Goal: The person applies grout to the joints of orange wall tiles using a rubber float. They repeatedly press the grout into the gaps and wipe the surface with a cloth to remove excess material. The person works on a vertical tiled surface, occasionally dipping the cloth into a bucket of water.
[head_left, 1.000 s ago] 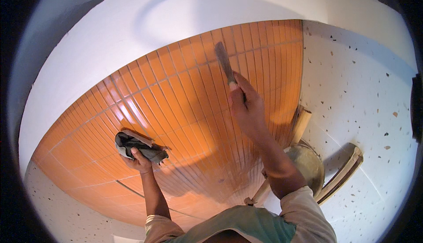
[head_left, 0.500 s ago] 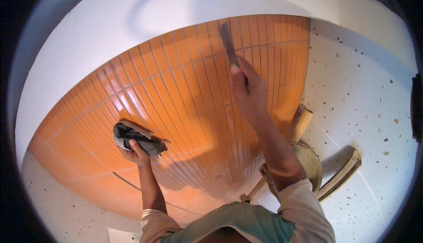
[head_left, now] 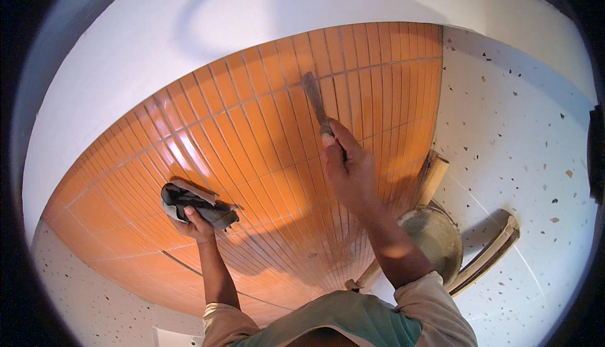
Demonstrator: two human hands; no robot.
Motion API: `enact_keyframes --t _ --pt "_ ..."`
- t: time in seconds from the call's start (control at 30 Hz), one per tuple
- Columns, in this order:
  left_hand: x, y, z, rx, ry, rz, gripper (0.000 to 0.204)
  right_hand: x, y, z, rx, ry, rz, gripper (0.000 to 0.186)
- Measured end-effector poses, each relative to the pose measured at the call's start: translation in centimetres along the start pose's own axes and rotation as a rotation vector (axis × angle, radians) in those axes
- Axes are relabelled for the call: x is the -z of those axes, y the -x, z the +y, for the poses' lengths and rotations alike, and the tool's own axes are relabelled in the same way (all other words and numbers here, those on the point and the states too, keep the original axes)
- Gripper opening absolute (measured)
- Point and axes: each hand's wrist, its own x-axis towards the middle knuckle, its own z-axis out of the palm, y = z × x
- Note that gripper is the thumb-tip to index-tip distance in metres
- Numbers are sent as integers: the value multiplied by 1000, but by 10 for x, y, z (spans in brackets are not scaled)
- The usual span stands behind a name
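- your right hand [head_left: 351, 167] has its fingers curled tight round a scraper [head_left: 316, 102], blade pointing 11 o'clock
- at 8 o'clock, your left hand [head_left: 194, 226] grips a dark crumpled bundle [head_left: 207, 204], thumb on top

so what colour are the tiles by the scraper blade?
The tiles are plain, glossy orange; clearest in the head view.

The right hand [head_left: 350, 165] is the higher, its fingers [head_left: 344, 135] curled in a grip, the right forearm [head_left: 386, 237] slanting up leftward. The left hand [head_left: 195, 225] is lower, thumb uppermost, left forearm [head_left: 218, 278] nearly upright
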Motion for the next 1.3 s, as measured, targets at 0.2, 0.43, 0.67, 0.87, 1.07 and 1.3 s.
enact_keyframes --t 0.2,0.43,0.67,0.87,1.07,1.3 --pt "5 3 -8 -17 -25 16 59 -5 -3 12 137 -100 85 29" --pt "1 2 -5 -24 -37 27 55 25 -19 -26 -49 60 -51 29" --pt "1 3 -4 -13 -21 28 53 10 5 -13 38 157 -6 29" --pt "2 4 -2 -10 -79 32 52 11 2 -10 42 177 -9 30" --pt "-4 -1 0 -48 -22 16 50 2 -8 14 266 204 89 32" --pt "4 1 -5 -22 -55 3 50 6 -17 -10 69 152 -29 31"
